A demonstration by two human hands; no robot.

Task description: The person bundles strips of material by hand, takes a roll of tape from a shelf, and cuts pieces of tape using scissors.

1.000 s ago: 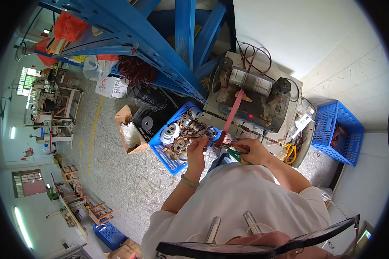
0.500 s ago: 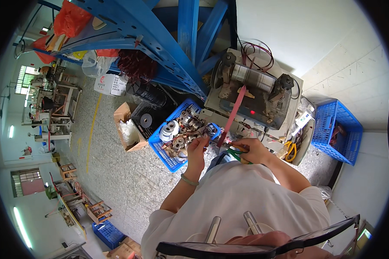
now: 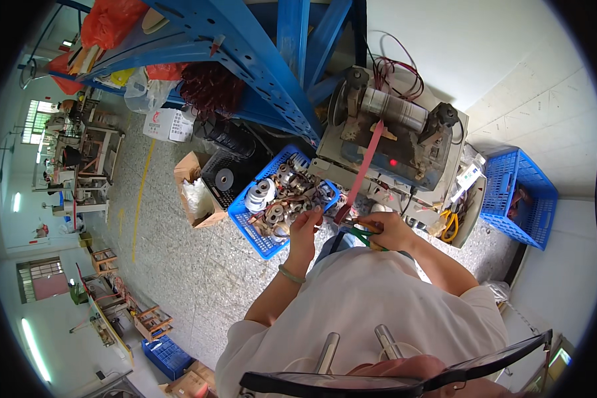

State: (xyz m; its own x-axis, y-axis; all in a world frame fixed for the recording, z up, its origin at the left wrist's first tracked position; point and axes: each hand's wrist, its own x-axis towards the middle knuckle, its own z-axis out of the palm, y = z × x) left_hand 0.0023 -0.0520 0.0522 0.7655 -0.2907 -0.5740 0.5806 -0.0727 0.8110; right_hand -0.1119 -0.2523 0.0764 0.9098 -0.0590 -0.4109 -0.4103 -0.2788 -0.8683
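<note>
My left hand (image 3: 304,237) is raised in front of my body, thumb and fingers pinched together. Whatever it may hold is too small to make out. In my right hand (image 3: 393,233) is a pair of scissors with green handles (image 3: 359,233), its blades pointing left toward the other hand. A long pink strip (image 3: 366,162) runs down from the metal roller (image 3: 395,109) of a machine (image 3: 385,156). The darker red lower end of the strip hangs between my hands, close to the scissors' tips; I cannot tell whether they touch.
A blue basket (image 3: 270,251) full of metal reels and scraps stands left of the machine. Beside it are a black crate (image 3: 235,199) and a cardboard box (image 3: 209,220). Yellow-handled scissors (image 3: 451,225) lie right of the machine, near another blue basket (image 3: 547,215). A blue rack (image 3: 259,73) rises behind.
The view has shifted slightly. The strip's lower end now looks more bent, sitting a little higher beside the scissors. Both hands stay in nearly the same place and grip.
</note>
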